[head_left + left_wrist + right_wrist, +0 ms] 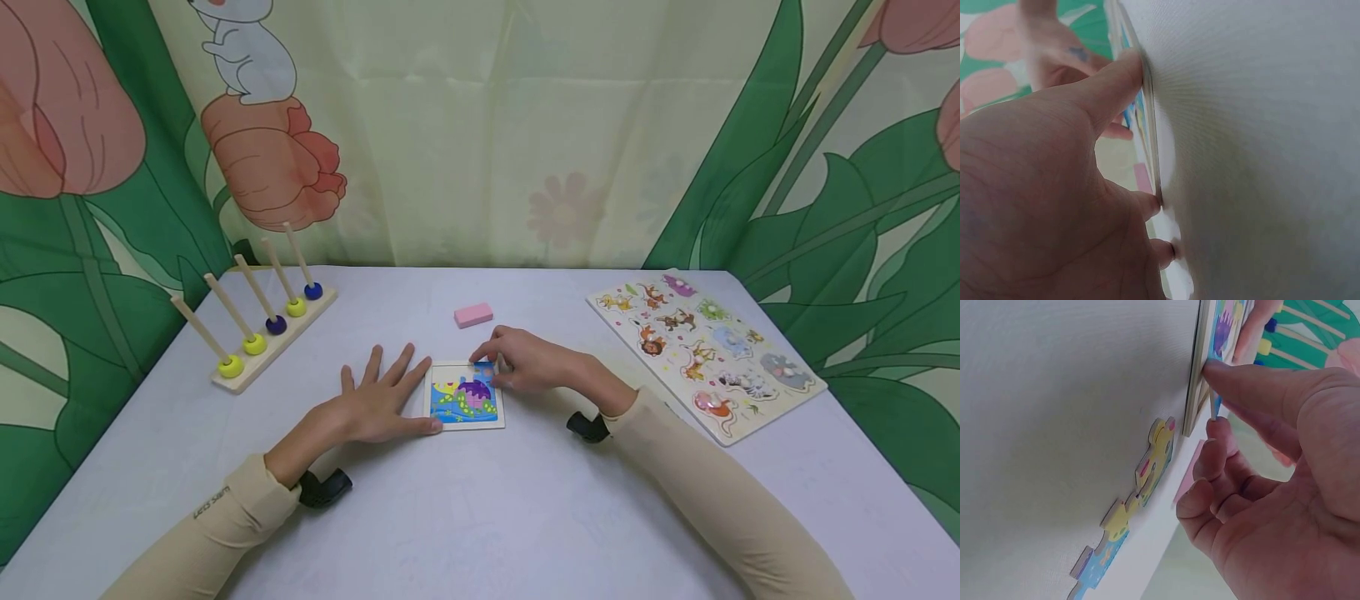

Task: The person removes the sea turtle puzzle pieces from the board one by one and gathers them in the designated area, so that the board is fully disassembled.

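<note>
A small framed jigsaw puzzle (463,396), with a purple and yellow picture on blue, lies on the table between both hands. My left hand (378,406) spreads its fingers along the frame's left side, thumb at the near left corner and index finger near the far left one. At the far right corner my right hand (531,360) pinches a blue jigsaw piece (1215,406) between thumb and fingertips, tilted over the frame. In the right wrist view, loose yellow and blue jigsaw pieces (1159,453) lie on the table near the right hand; the head view does not show them.
Behind the puzzle is a pink block (473,315). At the left stands a wooden peg rack (273,342) with yellow and dark blue beads. An animal puzzle board (705,354) lies at the right. A printed curtain (480,133) hangs behind the white table (480,517).
</note>
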`<state>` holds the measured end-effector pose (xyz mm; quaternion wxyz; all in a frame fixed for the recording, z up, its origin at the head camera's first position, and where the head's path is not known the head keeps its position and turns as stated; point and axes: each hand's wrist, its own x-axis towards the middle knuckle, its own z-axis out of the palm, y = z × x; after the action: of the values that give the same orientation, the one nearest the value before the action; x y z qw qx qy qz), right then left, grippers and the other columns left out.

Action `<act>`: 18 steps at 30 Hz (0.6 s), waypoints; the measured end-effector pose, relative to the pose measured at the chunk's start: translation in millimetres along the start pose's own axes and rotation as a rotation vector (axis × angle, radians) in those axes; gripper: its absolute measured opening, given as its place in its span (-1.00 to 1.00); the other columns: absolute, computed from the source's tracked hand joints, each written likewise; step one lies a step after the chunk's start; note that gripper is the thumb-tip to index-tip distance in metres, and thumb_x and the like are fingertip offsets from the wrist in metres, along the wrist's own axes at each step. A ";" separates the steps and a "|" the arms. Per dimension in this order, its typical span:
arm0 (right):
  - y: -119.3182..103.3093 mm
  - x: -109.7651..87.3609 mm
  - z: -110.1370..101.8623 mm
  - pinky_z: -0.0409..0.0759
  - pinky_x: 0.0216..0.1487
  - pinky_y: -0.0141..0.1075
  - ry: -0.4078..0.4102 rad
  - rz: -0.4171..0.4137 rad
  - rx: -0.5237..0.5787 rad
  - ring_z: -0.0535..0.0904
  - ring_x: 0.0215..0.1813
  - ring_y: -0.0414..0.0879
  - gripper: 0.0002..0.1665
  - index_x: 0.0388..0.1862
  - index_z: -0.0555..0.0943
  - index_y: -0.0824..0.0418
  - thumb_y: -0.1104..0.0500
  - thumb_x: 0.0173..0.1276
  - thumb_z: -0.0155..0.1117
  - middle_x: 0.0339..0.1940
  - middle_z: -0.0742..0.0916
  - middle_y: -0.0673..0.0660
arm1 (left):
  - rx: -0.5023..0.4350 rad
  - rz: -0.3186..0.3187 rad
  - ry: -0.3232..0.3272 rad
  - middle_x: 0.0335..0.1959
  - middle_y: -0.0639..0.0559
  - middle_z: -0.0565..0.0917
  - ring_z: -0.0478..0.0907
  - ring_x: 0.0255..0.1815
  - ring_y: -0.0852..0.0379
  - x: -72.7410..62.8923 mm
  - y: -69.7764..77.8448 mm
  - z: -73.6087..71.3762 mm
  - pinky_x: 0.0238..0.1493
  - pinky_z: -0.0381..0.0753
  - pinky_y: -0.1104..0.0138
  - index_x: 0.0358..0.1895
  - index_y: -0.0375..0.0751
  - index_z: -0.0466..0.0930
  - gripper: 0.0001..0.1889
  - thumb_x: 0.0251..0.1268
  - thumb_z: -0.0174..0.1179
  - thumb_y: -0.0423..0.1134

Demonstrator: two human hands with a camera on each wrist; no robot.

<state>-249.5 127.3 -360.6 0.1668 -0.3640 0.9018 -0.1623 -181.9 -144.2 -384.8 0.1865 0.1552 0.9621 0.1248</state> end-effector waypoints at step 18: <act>1.4 -8.5 1.8 0.63 0.11 -0.23 0.033 0.009 0.032 0.57 0.05 -0.03 -0.51 0.40 0.65 0.03 0.17 0.52 0.37 0.11 0.65 0.16 | 0.001 0.001 -0.002 0.82 -0.13 -0.27 -0.48 0.75 -0.54 0.4 -0.6 0.4 0.46 -0.38 -0.67 0.77 0.09 -0.11 0.14 0.28 0.15 0.55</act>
<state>-243.8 134.0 -361.2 0.1586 -0.3547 0.9033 -0.1820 -182.2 -144.5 -385.5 0.1875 0.1557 0.9618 0.1244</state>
